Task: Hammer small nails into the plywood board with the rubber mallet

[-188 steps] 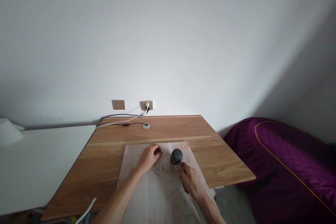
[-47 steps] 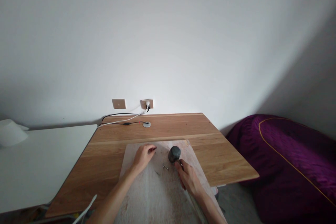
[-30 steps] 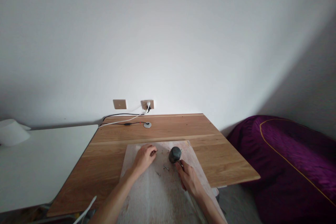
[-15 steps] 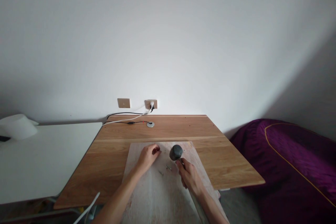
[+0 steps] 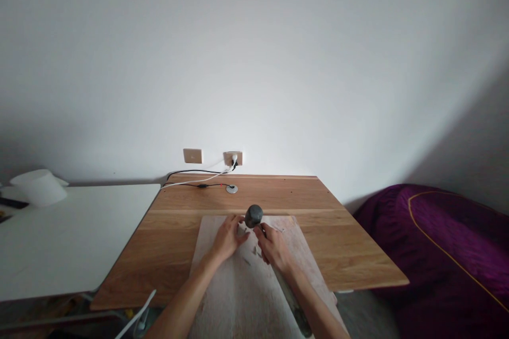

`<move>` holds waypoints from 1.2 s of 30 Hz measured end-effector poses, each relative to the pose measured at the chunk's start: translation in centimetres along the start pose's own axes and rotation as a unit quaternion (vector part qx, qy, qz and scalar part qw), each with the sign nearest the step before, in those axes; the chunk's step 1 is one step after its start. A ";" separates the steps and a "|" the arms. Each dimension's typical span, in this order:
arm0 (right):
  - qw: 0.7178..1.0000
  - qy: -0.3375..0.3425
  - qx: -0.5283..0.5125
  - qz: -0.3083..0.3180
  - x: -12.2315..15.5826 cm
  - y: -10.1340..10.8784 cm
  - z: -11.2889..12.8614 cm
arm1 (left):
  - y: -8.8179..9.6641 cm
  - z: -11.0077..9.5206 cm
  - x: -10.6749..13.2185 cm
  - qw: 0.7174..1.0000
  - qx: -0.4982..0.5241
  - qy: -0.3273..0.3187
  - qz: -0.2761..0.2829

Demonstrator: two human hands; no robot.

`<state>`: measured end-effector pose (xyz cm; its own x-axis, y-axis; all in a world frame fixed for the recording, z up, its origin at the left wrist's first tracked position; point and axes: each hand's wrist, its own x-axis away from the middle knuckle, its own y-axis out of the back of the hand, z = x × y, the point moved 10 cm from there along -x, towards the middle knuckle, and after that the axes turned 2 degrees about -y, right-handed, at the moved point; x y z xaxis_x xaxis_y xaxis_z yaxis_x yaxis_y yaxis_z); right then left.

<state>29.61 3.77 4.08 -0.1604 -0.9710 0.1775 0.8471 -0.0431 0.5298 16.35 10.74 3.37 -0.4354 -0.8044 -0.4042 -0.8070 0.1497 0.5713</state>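
Observation:
My right hand (image 5: 274, 246) is wrapped round the shaft of a mallet (image 5: 253, 216) with a dark, rounded head. Its long handle runs back under my forearm, and the head is over the far part of a pale, worn board (image 5: 234, 302). Just left of the head, my left hand (image 5: 228, 235) rests at the board with thumb and forefinger apart. Between those fingertips is a small, thin metal piece (image 5: 245, 230), like a nail or screw; it looks untouched. Other small metal pieces (image 5: 255, 250) lie on the board, blurred and partly behind my right hand.
The board lies on a wooden tabletop (image 5: 159, 254) against the wall. Cables run from a wall socket (image 5: 233, 158) past a round grommet (image 5: 231, 189). A white table (image 5: 79, 238) with a white roll (image 5: 40, 188) adjoins on the left. A purple beanbag (image 5: 437, 243) stands right.
The mallet head has moved left and slightly away from me, close to my left hand. My left hand's thumb and forefinger have spread from a pinch. The view has shifted slightly.

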 end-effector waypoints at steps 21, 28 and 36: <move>1.000 -0.011 -0.001 0.002 -0.1 -0.4 -0.6 | -0.4 0.0 -0.1 1.000 -0.008 0.011 0.023; 1.000 -0.015 0.002 -0.013 -0.2 0.0 -0.8 | -0.3 0.5 -0.1 1.000 0.003 0.018 0.012; 1.000 -0.004 -0.006 -0.021 -0.1 0.9 -1.1 | -1.0 0.5 -0.4 0.998 0.038 0.011 0.045</move>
<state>30.97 3.62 3.67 -0.2005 -0.9661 0.1627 0.8451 -0.0866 0.5275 17.15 11.21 2.61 -0.4986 -0.7985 -0.3374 -0.7934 0.2636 0.5486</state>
